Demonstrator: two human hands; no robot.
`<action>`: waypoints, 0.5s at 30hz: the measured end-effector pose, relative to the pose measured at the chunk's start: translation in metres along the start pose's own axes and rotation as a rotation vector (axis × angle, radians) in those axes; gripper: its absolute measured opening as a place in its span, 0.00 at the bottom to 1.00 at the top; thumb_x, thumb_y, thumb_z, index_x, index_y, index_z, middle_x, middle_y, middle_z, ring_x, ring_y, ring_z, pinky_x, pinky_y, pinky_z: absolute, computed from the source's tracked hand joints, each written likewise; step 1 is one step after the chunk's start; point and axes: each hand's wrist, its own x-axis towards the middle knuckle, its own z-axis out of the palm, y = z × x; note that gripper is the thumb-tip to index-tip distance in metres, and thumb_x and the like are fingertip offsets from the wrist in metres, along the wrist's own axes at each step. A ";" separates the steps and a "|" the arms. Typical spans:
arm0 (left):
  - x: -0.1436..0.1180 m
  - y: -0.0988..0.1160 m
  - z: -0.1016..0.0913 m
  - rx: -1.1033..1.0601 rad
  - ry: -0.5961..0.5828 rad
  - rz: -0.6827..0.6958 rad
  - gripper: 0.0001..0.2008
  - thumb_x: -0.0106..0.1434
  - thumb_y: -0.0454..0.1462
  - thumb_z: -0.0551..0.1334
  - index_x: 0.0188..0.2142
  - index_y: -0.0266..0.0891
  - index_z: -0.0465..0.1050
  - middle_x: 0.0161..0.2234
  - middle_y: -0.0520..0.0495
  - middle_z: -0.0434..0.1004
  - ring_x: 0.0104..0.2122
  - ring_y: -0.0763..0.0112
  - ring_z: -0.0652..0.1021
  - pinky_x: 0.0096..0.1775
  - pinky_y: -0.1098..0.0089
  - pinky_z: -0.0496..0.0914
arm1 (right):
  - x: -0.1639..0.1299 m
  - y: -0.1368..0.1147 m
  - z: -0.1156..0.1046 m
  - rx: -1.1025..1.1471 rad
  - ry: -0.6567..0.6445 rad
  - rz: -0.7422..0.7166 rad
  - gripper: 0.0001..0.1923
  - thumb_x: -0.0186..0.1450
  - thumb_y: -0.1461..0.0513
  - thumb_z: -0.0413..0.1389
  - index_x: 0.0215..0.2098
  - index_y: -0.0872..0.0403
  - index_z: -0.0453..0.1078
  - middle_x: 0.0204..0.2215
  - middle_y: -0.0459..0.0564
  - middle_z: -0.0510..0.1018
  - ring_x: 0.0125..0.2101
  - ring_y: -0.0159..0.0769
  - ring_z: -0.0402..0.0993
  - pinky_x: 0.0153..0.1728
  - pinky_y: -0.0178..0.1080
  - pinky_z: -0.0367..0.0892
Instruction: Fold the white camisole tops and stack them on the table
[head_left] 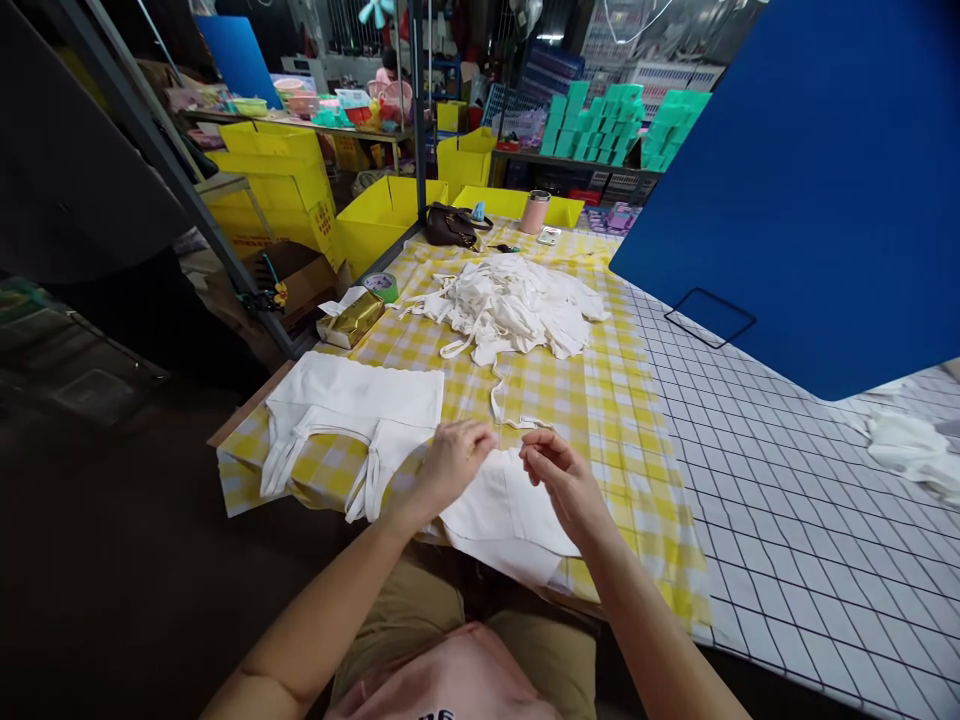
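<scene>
Handling a white garment (504,512) at the near edge of the cloth-covered worktop (630,460) looks to be the step in hand, and the next move seems to call for fine fingertip control. The left hand (452,462) and right hand (564,480) face each other over its far side, both narrow with curled fingers; whether they pinch anything, I cannot tell. Flat white pieces (356,392) lie by the near left corner, a loose white pile (517,305) toward the far edge.
</scene>
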 end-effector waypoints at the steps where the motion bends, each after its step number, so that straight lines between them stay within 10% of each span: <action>1: 0.000 -0.013 -0.002 0.071 0.055 -0.034 0.06 0.60 0.37 0.57 0.27 0.39 0.69 0.29 0.47 0.71 0.35 0.64 0.69 0.44 0.66 0.58 | 0.005 0.007 -0.005 -0.161 0.040 -0.029 0.09 0.56 0.57 0.56 0.34 0.52 0.69 0.28 0.47 0.71 0.27 0.33 0.64 0.28 0.36 0.60; 7: -0.008 -0.071 -0.014 0.180 0.040 -0.126 0.08 0.48 0.33 0.67 0.21 0.39 0.67 0.28 0.46 0.66 0.37 0.58 0.68 0.46 0.62 0.57 | 0.034 0.049 -0.018 -0.797 -0.030 -0.171 0.13 0.57 0.66 0.48 0.36 0.52 0.73 0.40 0.53 0.75 0.35 0.42 0.70 0.39 0.46 0.62; 11: -0.007 -0.054 -0.018 0.087 -0.138 -0.011 0.08 0.53 0.36 0.62 0.20 0.39 0.66 0.26 0.50 0.65 0.30 0.67 0.67 0.37 0.68 0.60 | 0.039 0.048 -0.005 -0.721 -0.282 -0.283 0.24 0.59 0.68 0.45 0.51 0.45 0.66 0.51 0.49 0.70 0.38 0.37 0.70 0.40 0.42 0.63; 15: 0.000 -0.024 -0.025 -0.216 -0.316 0.027 0.11 0.59 0.42 0.57 0.27 0.37 0.68 0.26 0.52 0.65 0.29 0.72 0.66 0.33 0.72 0.60 | 0.041 0.030 -0.004 -0.762 -0.441 -0.291 0.15 0.60 0.66 0.48 0.42 0.47 0.72 0.35 0.47 0.76 0.29 0.34 0.68 0.34 0.38 0.62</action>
